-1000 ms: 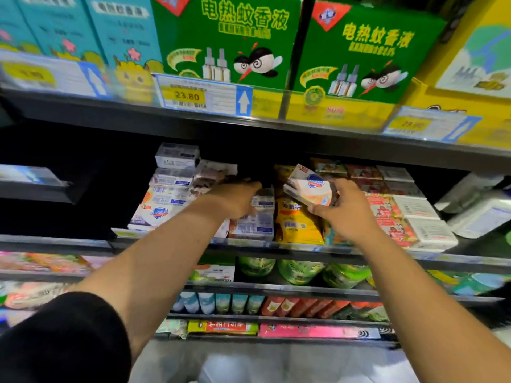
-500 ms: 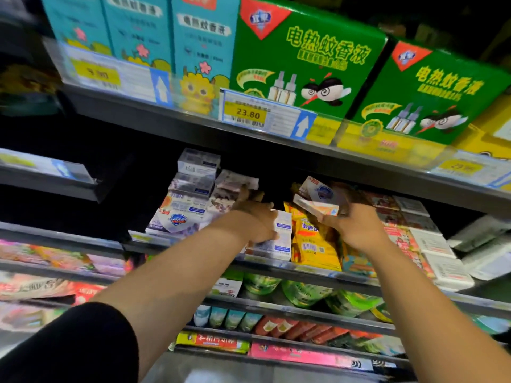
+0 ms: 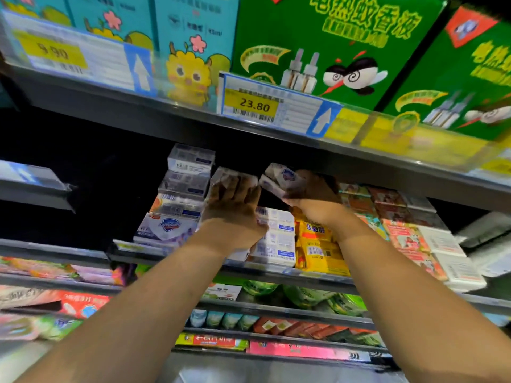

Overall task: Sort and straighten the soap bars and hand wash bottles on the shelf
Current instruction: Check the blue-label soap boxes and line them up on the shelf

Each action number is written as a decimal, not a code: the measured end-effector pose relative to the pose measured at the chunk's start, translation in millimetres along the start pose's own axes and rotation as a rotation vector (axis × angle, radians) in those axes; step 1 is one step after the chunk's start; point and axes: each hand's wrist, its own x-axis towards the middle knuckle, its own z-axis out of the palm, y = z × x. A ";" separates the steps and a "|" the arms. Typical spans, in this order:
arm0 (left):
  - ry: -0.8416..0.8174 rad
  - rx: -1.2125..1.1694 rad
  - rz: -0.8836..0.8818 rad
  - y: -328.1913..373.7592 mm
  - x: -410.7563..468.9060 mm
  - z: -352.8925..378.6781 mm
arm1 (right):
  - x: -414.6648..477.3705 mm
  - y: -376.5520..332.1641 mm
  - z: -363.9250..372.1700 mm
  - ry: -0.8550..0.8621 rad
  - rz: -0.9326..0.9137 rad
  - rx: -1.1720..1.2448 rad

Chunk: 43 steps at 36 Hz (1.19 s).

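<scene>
On the middle grey metal shelf (image 3: 130, 252), far left, stood a stack of white cardboard soap boxes (image 3: 181, 200), roughly squared. Just beside it, the left hand (image 3: 235, 208) lay against a pale film-wrapped soap pack (image 3: 231, 176) topping the next column. Its fingers were blurred, so grip or mere press could not be told. Below that wrist sat white blue-labelled soap cartons (image 3: 278, 239), touching yellow soft packets (image 3: 318, 241). The right hand (image 3: 312, 199) was clenched round a white wrapped soap bar with a blue shield mark (image 3: 282, 178), held tilted close under the upper shelf, resting on no stack. Judgement: bar light and stiff, wrapper probably slick. Best pinched across the long edges rather than the corners, which may dent.
</scene>
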 end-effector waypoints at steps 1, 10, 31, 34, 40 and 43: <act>0.001 -0.014 -0.007 -0.7 0.6 1.2 | 3.0 0.6 3.0 0.002 0.002 0.031; -0.034 -0.044 -0.026 -0.8 4.1 4.6 | 30.4 27.2 10.5 -0.046 0.032 -0.031; 0.076 -0.027 -0.079 0.4 2.6 8.9 | 52.9 37.2 -1.8 -0.229 -0.131 -0.275; 0.097 -0.031 -0.049 -3.4 3.7 9.3 | 51.7 34.6 6.7 -0.181 -0.133 -0.253; 0.052 -0.029 -0.027 -4.7 5.2 10.2 | 38.3 39.5 13.7 -0.220 -0.105 -0.282; 0.042 -0.045 -0.020 -5.3 4.4 9.1 | 29.1 43.5 -3.7 -0.194 -0.114 -0.162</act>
